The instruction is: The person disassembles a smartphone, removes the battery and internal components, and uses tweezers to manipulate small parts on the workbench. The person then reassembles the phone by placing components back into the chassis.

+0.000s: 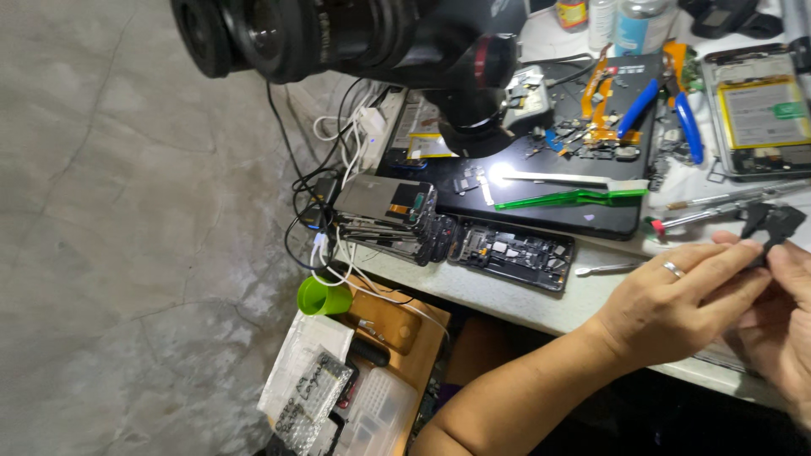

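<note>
My left hand [676, 300], with a ring on one finger, reaches to the right over the front of the white bench [498, 291]. Its fingers pinch a small black part [775, 223]. My right hand [777, 325] comes in at the right edge and meets the same black part from below. Both hands hover above the bench near metal tweezers [610, 268]. How much of the part each hand grips is partly hidden by the fingers.
A black microscope [422, 51] hangs over a dark mat [549, 211] with a green pry tool [574, 198], blue-handled pliers [684, 118] and orange flex parts. An opened phone [760, 110] lies far right. Phone frames [511, 253], cables, a green cup [323, 297] and boxes sit at left.
</note>
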